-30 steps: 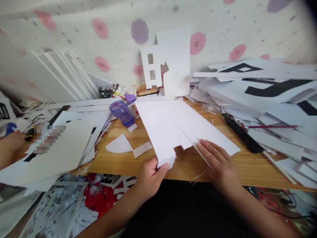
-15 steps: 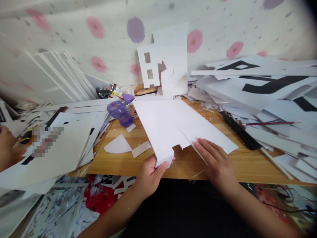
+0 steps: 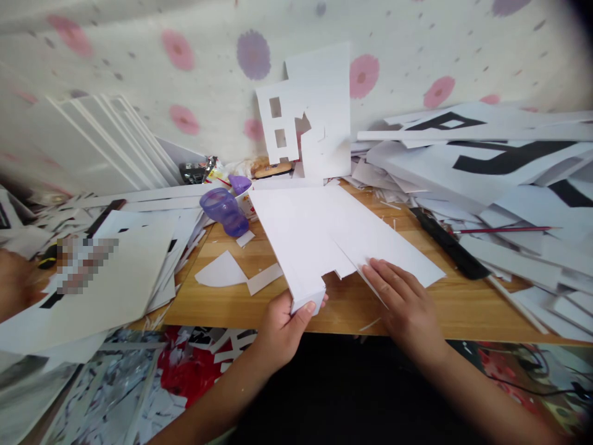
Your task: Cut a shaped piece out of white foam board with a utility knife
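Observation:
A large white sheet [image 3: 319,225] with a notched front edge and a slit lies slanted over the wooden table [image 3: 204,309]. My left hand [image 3: 285,327] grips a small folded white piece [image 3: 309,299] at the sheet's front left corner, thumb on top. Flat on the sheet's front part, right of the notch, rests my right hand [image 3: 405,303], its fingers extended and close together. White offcuts [image 3: 221,270] lie left of the sheet.
A purple cup [image 3: 225,211] stands behind left. Cut white boards [image 3: 327,117] lean at the wall. A black-handled tool [image 3: 449,244] and paper piles [image 3: 523,185] are at right. Another person's hand [image 3: 16,281] is at far left, beside stacked sheets [image 3: 134,266].
The other person's hand at far left has moved slightly and looks blurred. My hands and the white sheet show almost no movement.

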The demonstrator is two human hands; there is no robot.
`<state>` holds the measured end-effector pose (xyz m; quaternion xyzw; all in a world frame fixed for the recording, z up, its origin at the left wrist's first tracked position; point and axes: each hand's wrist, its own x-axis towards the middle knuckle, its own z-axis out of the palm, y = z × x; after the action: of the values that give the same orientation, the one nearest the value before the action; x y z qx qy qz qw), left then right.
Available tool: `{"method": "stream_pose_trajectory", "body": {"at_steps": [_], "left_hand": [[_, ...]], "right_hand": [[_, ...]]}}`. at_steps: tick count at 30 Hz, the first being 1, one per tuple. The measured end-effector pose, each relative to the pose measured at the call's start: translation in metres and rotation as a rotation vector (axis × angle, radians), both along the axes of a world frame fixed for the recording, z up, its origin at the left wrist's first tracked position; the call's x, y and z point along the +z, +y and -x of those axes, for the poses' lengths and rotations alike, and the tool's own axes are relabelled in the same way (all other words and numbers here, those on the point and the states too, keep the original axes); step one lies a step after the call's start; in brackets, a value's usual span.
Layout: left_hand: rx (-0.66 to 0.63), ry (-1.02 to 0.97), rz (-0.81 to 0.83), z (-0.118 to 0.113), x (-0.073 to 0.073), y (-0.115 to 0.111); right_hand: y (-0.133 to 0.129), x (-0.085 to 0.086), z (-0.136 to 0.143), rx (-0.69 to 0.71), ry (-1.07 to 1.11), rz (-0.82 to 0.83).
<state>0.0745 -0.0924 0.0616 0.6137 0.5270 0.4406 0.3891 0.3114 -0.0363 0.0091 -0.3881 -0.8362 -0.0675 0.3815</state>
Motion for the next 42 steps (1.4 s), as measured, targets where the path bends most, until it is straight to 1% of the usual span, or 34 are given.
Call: {"method": "stream_pose_trajectory", "body": {"at_steps": [4, 6, 10, 13, 16, 18, 19, 20, 21, 23, 24, 25, 26, 27, 28, 29, 31, 32, 34, 37, 39, 40, 42], "left_hand": [[0.073, 0.289, -0.239, 0.005, 0.0, 0.006], [0.083, 0.339, -0.297, 0.012, -0.001, 0.011], [0.128, 0.372, -0.336, 0.027, -0.005, 0.023], [0.154, 0.378, -0.339, 0.031, -0.003, 0.028], [0.088, 0.382, -0.327, 0.032, 0.0, 0.029], [0.031, 0.388, -0.324, 0.033, -0.001, 0.027], [0.035, 0.402, -0.336, 0.035, -0.004, 0.026], [0.083, 0.421, -0.369, 0.037, -0.007, 0.025], [0.165, 0.444, -0.42, 0.039, -0.01, 0.025], [0.357, 0.5, -0.571, 0.045, -0.013, 0.026], [0.43, 0.534, -0.663, 0.047, -0.012, 0.028], [0.462, 0.573, -0.762, 0.049, -0.007, 0.032], [0.455, 0.619, -0.861, 0.051, 0.001, 0.036], [0.417, 0.672, -0.942, 0.051, 0.012, 0.04], [0.348, 0.716, -1.006, 0.051, 0.026, 0.045], [0.256, 0.751, -1.014, 0.05, 0.042, 0.05], [0.079, 0.781, -0.975, 0.045, 0.074, 0.058], [0.014, 0.773, -0.965, 0.042, 0.09, 0.061], [-0.065, 0.72, -1.015, 0.033, 0.117, 0.066], [-0.097, 0.623, -1.121, 0.017, 0.148, 0.074], [-0.102, 0.606, -1.18, 0.004, 0.164, 0.078], [-0.105, 0.616, -1.212, -0.003, 0.172, 0.079], [-0.115, 0.661, -1.274, -0.017, 0.186, 0.081]], "right_hand": [[0.001, 0.004, -0.003, 0.008, 0.005, 0.003], [0.0, 0.004, -0.006, 0.012, 0.001, 0.006], [-0.002, 0.001, -0.01, 0.017, -0.041, 0.04], [-0.003, -0.001, -0.014, 0.016, -0.06, 0.059], [-0.003, -0.002, -0.015, 0.019, -0.062, 0.064], [-0.003, -0.002, -0.014, 0.022, -0.053, 0.06], [-0.003, -0.002, -0.014, 0.022, -0.045, 0.058], [-0.003, -0.001, -0.014, 0.023, -0.034, 0.054], [-0.003, 0.0, -0.014, 0.027, -0.024, 0.047], [-0.004, 0.003, -0.015, 0.046, -0.01, 0.032], [-0.004, 0.005, -0.016, 0.062, -0.007, 0.019], [-0.003, 0.009, -0.018, 0.076, -0.003, 0.0], [-0.002, 0.013, -0.019, 0.085, 0.007, -0.026], [-0.001, 0.019, -0.021, 0.089, 0.023, -0.052], [0.001, 0.025, -0.022, 0.092, 0.046, -0.075], [0.002, 0.033, -0.022, 0.092, 0.075, -0.096], [0.002, 0.048, -0.022, 0.088, 0.143, -0.13], [0.002, 0.056, -0.021, 0.084, 0.178, -0.143], [-0.003, 0.07, -0.02, 0.069, 0.257, -0.186], [-0.013, 0.086, -0.023, -0.001, 0.315, -0.191], [-0.022, 0.094, -0.03, -0.04, 0.313, -0.138], [-0.026, 0.098, -0.034, -0.032, 0.308, -0.092], [-0.036, 0.104, -0.044, 0.041, 0.305, -0.003]]}}
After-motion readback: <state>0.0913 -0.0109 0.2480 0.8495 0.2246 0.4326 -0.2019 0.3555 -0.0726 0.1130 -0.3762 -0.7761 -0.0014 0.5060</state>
